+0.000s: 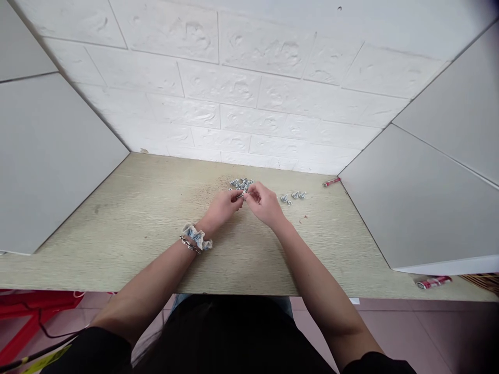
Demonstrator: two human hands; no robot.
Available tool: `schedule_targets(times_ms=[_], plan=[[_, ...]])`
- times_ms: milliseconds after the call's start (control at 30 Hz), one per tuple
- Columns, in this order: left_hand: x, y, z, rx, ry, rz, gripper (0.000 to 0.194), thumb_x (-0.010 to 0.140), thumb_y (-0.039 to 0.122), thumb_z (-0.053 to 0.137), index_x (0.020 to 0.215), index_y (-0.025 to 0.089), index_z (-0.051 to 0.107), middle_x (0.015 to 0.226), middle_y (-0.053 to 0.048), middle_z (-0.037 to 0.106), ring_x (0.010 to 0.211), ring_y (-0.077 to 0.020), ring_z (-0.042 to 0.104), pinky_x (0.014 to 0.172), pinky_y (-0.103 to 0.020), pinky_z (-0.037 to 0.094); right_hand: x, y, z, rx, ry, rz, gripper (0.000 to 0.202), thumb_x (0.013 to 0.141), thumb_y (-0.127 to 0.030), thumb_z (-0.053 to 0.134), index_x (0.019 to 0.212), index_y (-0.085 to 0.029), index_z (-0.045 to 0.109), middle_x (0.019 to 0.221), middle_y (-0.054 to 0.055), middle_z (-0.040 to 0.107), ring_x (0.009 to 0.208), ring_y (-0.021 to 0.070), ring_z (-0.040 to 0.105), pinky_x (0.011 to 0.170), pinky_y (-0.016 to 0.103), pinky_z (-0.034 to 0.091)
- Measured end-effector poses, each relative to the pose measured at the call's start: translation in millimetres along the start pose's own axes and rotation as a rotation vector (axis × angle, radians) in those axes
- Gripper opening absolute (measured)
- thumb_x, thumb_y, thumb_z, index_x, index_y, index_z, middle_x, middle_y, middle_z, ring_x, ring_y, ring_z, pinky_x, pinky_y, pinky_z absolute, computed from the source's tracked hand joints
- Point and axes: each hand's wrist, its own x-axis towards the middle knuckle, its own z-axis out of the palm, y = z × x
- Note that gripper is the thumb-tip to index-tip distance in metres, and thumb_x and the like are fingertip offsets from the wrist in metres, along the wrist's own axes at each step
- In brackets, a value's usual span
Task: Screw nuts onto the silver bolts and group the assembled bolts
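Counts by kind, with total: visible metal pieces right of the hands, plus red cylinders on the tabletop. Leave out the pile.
Screws: 3
Small metal piece: 1
Red cylinders: 2
Total: 6
Pile left out; its pieces overlap.

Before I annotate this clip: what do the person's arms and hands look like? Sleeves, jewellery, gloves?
Black sleeves, arms bare below. No gloves on the left hand or right hand. Left wrist: a ruffled pale blue and whitish fabric band and a silver-coloured chain-link bracelet. Nothing visible on the right wrist.
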Motion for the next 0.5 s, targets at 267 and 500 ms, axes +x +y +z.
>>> schedule_targets(times_ms=[267,500], plan=[[0,-3,3.5,0.147,0.031,0.047,0.036,0.079,0.026,0.042,0.109,0.022,0.06,0.059,0.001,0.055,0.055,-0.0104,0.044,0.057,-0.022,0.031,7,14,-1,0.132,-0.101,0.004,0.019,0.076,-0.016,0.048,0.09,-0.02,0.06,0.093,0.002,0.056,0.082,0.012,0.053,0.073,0.026,0.044],[1,-4,7.8,0.192,-0.002,0.075,0.026,0.079,0.026,0.04,0.081,0.016,0.065,0.06,-0.001,0.055,0.054,-0.0109,0.042,0.055,-0.023,0.029,4,7,-7,-0.101,-0.194,0.172,0.037,0.085,-0.039,0.039,0.063,-0.015,0.056,0.065,0.003,0.056,0.064,0.0126,0.05,0.062,0.025,0.036]])
